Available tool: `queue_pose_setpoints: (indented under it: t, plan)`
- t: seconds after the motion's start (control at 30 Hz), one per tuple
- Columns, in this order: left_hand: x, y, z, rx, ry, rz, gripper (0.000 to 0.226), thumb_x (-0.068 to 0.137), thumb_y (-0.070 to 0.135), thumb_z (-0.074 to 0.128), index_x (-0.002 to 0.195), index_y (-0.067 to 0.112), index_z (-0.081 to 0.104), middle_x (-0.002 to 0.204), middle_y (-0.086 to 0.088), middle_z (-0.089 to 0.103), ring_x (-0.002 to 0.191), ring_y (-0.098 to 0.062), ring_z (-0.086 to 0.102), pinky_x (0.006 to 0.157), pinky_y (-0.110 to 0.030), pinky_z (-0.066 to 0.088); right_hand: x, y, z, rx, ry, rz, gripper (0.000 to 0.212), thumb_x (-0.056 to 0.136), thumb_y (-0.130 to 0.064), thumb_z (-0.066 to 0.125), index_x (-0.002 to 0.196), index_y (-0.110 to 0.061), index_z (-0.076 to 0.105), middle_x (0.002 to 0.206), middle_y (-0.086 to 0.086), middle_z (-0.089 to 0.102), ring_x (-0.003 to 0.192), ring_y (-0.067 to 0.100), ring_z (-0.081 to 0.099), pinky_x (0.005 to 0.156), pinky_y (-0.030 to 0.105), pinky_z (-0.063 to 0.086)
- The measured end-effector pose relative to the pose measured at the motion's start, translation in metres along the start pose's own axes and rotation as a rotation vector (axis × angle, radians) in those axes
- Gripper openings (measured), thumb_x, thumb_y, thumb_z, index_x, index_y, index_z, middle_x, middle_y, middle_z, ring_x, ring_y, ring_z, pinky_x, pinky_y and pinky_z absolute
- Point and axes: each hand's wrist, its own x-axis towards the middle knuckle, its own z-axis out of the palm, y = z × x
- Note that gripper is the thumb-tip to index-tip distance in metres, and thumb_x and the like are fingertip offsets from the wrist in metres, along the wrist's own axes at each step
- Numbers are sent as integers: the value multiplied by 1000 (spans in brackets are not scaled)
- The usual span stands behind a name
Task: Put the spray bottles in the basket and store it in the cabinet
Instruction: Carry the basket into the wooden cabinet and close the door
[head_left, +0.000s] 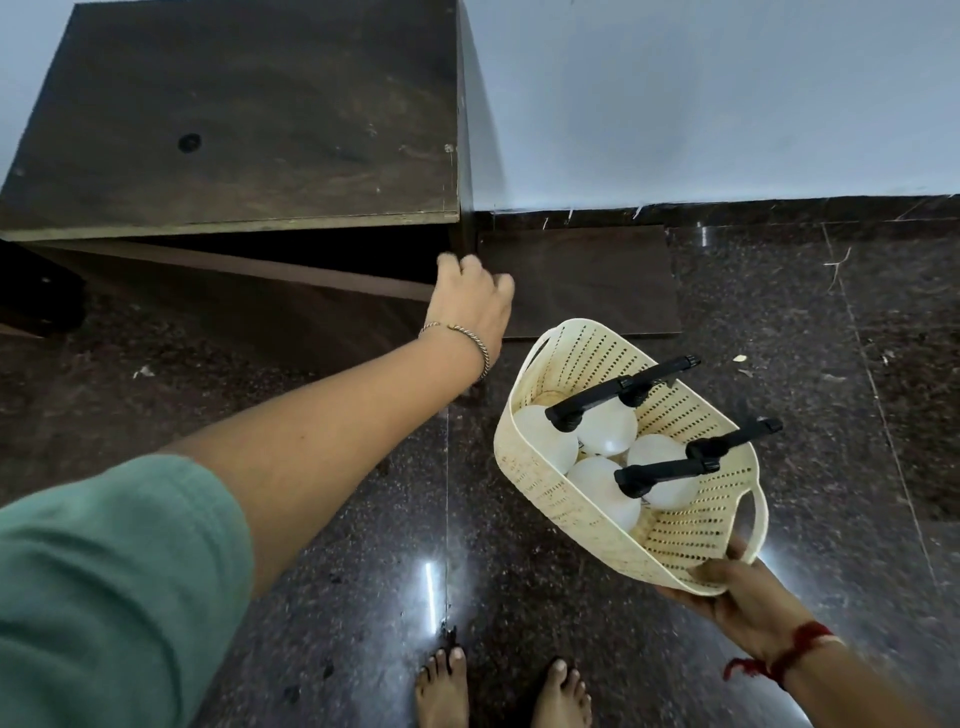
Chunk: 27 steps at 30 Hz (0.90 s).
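The basket (566, 499) is a cream plastic one, perforated all over, with a loop handle at each end. It's held up off the floor by its near end and tilted a bit.

Four spray bottles (602, 434) are packed inside, upright-ish, round white bodies bunched together, black trigger heads all pointed toward the basket's far right rim.

The cabinet (234, 130) is dark wood, low, set against the wall, with one door swung partly open at the front and only darkness seen inside.
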Motion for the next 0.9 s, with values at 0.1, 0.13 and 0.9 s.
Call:
queue_pose_setpoints:
  t: [0.1,0.13,0.9]
  plan:
    - [-19,10,1,-155,-116,-62,38,90,33,48,121,12,45,107,-6,64,101,-27,55,79,-37,37,-6,4,-1,12,11,-3,71,81,25,27,136,-17,41,111,21,58,95,41,57,59,48,59]
    - [-27,11,3,-178,-154,-67,35,90,33,49,118,12,46,105,-5,65,99,-26,57,75,-35,35,-7,5,-1,13,17,-6,71,81,25,26,136,-18,41,110,21,58,94,41,57,59,48,59]
    - [-221,-44,96,-509,-783,-263,66,88,2,51,144,3,16,129,-15,50,114,-31,55,83,-38,50,8,36,97,-276,-164,109,62,72,23,30,110,-18,56,86,13,76,74,34,73,54,47,59]
